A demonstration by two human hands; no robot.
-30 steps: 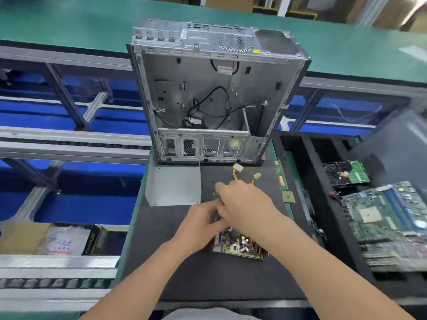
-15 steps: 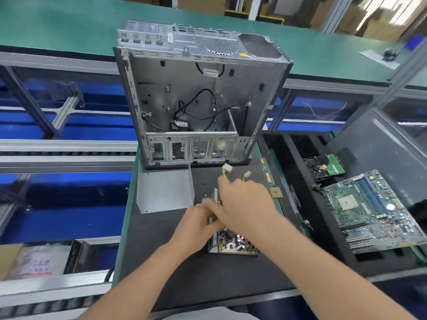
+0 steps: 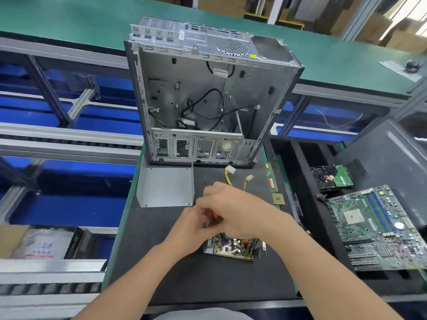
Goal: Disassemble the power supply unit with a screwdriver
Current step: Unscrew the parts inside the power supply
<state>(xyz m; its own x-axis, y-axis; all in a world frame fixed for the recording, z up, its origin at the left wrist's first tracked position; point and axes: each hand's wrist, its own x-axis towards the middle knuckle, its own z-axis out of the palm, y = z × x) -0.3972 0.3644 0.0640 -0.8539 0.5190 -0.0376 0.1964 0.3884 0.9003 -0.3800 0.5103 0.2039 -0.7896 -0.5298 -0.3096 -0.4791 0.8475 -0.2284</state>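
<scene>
The power supply (image 3: pixel 233 247), cover off, is lying on the tabletop (image 3: pixel 161 262) in front of the case (image 3: pixel 208 100), directly beneath both hands. The right hand (image 3: pixel 240 211) is gripping the orange screwdriver (image 3: pixel 215 214) above it, nearer; the left hand (image 3: pixel 191 227) fingers are curling around the shaft.

Computer case (image 3: pixel 208 95) stands upright at the far edge of the black mat (image 3: pixel 208 278), open side toward the camera, black cables hanging loose inside. Grey metal cover (image 3: pixel 165 187) lies flat on the mat just in front of the case, at its left corner. Right of the case, in a black tray (image 3: pixel 288 158): hard drive (image 3: pixel 331 177), and nearer than it, a green motherboard (image 3: pixel 379 229). Left of the case and lower down, a plastic bag (image 3: pixel 39 244) sits in a cardboard box.
</scene>
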